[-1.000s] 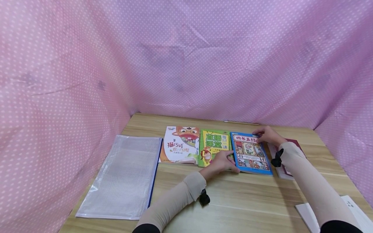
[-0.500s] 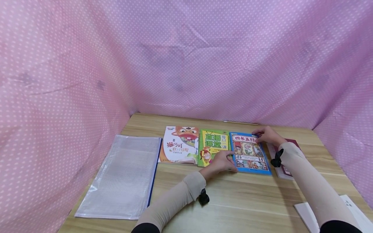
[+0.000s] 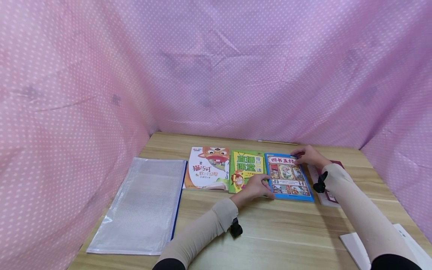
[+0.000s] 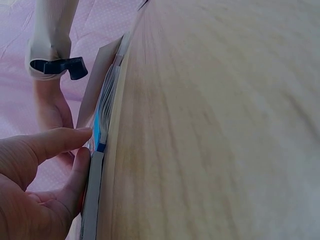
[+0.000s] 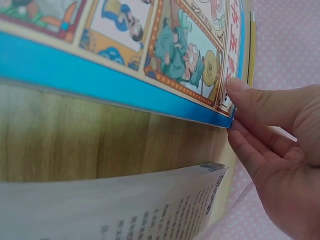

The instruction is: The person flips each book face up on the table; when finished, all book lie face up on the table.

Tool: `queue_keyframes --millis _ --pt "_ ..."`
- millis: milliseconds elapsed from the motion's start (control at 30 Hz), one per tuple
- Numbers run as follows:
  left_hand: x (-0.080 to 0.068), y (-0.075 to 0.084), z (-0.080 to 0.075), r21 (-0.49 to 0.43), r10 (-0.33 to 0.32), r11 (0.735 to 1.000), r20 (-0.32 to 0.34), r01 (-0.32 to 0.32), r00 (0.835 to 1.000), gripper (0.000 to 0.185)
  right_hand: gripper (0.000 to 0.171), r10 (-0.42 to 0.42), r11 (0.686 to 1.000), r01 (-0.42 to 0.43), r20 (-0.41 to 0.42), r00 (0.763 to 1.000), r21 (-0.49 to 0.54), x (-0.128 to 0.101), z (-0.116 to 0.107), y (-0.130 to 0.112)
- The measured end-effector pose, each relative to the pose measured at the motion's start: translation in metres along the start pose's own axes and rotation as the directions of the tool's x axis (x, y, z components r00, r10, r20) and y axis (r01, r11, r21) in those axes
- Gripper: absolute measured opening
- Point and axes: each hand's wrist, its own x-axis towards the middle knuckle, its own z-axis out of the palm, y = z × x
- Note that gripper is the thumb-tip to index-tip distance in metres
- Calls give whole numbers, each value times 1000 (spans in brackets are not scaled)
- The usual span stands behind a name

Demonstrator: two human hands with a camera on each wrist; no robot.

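In the head view, a blue comic-style book [image 3: 291, 179] lies at the right end of a row of covers, close beside a green and yellow book [image 3: 248, 165]. My left hand [image 3: 254, 188] holds its near left side, thumb by the bottom corner and fingers along the spine. At the far right corner, my right hand [image 3: 310, 156] pinches the book; the right wrist view shows the thumb [image 5: 265, 102] on the cover and fingertips under its edge. A maroon and white book [image 3: 325, 197] sits partly hidden behind the right hand and sleeve.
A white book with an orange cartoon animal [image 3: 208, 168] stands leftmost in the row. Left of it lies a clear zip folder [image 3: 141, 206] with a blue edge. White papers [image 3: 357, 243] rest at the near right, and a pencil [image 3: 277, 142] lies along the back edge by the curtain.
The blue book has shifted slightly left, and its near edge has come closer in line with the green book. Both hands have kept their places on it.
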Motion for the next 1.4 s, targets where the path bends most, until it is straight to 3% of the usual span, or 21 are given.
queue_keyframes --millis 567,933,1167,1400 --pt "-2 3 -2 -28 6 1000 35 -5 999 59 45 4 1000 -5 50 999 13 -6 -7 -4" --pt "5 10 13 -32 16 999 28 -15 999 51 48 -66 997 67 35 997 -23 -19 -28 -13" --pt "7 20 30 -44 86 995 45 -84 995 49 49 -112 990 113 24 993 -85 -31 -49 -5" --pt "12 33 48 -46 192 981 83 -189 978 50 51 -73 990 76 29 997 -122 -47 -69 6"
